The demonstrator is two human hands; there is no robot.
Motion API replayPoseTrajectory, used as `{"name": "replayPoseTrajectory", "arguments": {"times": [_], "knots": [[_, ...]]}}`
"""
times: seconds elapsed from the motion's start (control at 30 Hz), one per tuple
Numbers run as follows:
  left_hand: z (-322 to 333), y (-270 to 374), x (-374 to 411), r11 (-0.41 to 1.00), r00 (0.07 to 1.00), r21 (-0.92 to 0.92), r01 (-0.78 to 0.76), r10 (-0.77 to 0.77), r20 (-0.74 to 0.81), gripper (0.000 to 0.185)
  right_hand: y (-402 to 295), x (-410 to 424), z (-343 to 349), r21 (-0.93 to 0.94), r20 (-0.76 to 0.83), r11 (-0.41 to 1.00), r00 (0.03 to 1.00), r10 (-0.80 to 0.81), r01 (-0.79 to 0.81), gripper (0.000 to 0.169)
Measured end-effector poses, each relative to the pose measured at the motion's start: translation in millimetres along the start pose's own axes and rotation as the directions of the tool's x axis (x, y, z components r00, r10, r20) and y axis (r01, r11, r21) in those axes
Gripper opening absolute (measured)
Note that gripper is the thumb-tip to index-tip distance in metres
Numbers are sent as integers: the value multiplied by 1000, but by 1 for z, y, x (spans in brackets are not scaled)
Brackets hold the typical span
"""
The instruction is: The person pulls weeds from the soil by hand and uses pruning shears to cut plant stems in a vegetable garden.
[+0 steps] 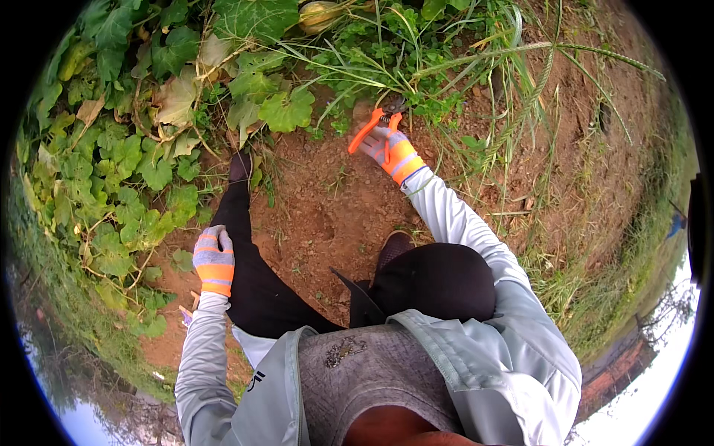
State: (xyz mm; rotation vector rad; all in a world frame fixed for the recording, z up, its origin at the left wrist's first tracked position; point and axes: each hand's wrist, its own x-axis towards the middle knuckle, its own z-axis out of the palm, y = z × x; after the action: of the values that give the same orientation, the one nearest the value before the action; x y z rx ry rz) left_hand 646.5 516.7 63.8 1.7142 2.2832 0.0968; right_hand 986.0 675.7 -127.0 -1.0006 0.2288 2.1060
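My right hand [390,148], in a grey and orange knit work glove, grips pruning shears [368,132] with orange handles and a coil spring. Their dark metal blades are among low weeds [440,103] at the edge of the bare soil; what lies between the blades is too small to tell. My left hand [214,261], in a matching glove, rests against my left leg in black trousers [240,223]. Its thumb stands apart from the fingers, and nothing shows in it. The fingertips are partly hidden.
Broad-leaved squash vines [122,161] spread along the left, with dry leaves and stems. A yellowish squash [319,17] lies in the foliage at the top. Tall grass stalks [535,92] lean over the right side. Reddish soil [318,195] lies between my feet.
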Motion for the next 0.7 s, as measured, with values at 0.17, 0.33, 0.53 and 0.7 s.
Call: {"name": "replayPoseTrajectory", "arguments": {"times": [0.17,0.33,0.53,0.7], "knots": [[-1,1,1,1000,1000,17,-10,10,-13,8,1,11,-8,128,83,991,996,28,-38,27],[-2,1,1,1000,1000,8,2,-2,2,9,-10,-4,-12,-236,-208,971,978,-3,-47,8],[-2,1,3,1000,1000,6,-4,4,7,9,-7,-48,7,-389,-126,884,966,227,-259,20],[-1,-1,2,1000,1000,6,9,-10,20,10,-16,-41,15,-80,-43,984,987,157,-160,25]]}}
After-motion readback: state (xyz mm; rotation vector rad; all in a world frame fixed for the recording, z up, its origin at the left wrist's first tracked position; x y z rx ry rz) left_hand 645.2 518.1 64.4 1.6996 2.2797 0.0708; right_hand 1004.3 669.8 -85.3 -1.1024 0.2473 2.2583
